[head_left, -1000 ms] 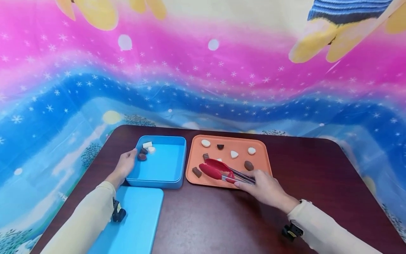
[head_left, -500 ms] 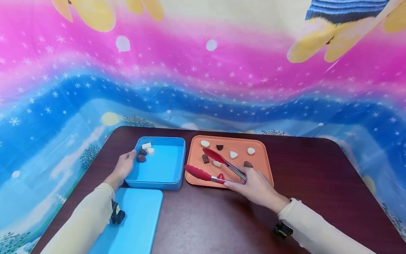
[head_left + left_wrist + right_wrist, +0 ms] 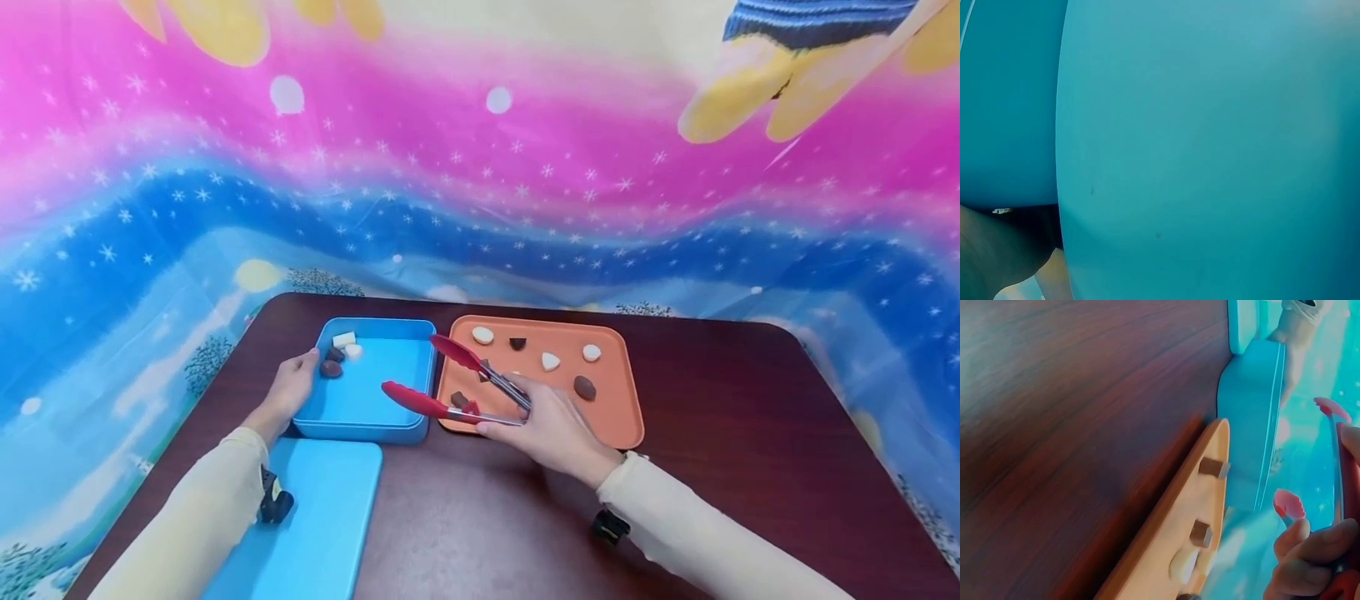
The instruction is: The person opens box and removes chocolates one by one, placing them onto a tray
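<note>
My left hand (image 3: 288, 387) holds the left wall of a square blue box (image 3: 375, 375). Inside the box, by that wall, sit a white block (image 3: 343, 340), a white rounded piece (image 3: 353, 352), a dark piece (image 3: 334, 355) and a brown oval (image 3: 331, 368), all chocolate-like. In my right hand (image 3: 558, 429) is a pair of tongs (image 3: 416, 400) with red tips. The tips stand spread above the box's right side, and I see nothing between them. Behind the tongs, an orange tray (image 3: 618, 417) bears several similar pieces, some partly hidden by tongs and hand.
A flat blue panel like a lid (image 3: 330, 508) lies in front of the box, under my left forearm. The dark wooden table (image 3: 465, 517) meets a colourful cloth backdrop (image 3: 480, 200) at its far edge. A brown oval (image 3: 585, 387) lies on the tray's right part.
My right hand has moved left with the tongs, from over the tray to above the box's right side. The tong tips have spread apart. My left hand has stayed at the box.
</note>
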`<action>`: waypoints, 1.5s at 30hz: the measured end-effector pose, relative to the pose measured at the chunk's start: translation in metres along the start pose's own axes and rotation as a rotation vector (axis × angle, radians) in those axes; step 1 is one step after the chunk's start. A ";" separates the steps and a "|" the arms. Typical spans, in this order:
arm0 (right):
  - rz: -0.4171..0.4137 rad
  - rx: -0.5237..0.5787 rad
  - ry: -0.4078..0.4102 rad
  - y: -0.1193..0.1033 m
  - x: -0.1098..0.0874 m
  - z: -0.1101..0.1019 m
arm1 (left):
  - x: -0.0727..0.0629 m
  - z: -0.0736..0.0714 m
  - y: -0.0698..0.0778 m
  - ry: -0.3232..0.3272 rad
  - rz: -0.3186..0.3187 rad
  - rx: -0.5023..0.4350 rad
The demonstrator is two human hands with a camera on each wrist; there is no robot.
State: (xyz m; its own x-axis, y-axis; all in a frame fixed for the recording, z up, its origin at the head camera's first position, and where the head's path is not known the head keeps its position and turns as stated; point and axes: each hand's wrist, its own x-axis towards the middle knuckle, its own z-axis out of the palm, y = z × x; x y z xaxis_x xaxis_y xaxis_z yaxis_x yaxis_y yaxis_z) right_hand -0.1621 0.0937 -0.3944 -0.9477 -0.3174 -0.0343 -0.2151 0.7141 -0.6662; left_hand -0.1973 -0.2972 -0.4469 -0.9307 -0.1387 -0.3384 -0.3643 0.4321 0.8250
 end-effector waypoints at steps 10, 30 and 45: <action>-0.027 -0.038 -0.026 -0.010 0.017 0.013 | 0.002 0.001 -0.001 0.008 -0.011 -0.008; -0.091 -0.123 -0.035 -0.023 0.048 0.041 | 0.000 -0.003 -0.011 0.031 -0.034 0.031; -0.134 -0.208 -0.047 -0.034 0.069 0.047 | 0.003 0.001 0.000 0.049 -0.026 0.056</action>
State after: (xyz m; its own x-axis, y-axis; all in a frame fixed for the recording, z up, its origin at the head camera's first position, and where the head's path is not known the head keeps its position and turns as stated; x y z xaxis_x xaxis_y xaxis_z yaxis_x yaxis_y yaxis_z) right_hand -0.2091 0.0183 -0.4094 -0.8963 -0.4433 0.0058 -0.3867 0.7752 -0.4996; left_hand -0.2003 -0.2969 -0.4480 -0.9220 -0.1936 -0.3355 -0.3872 0.4767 0.7892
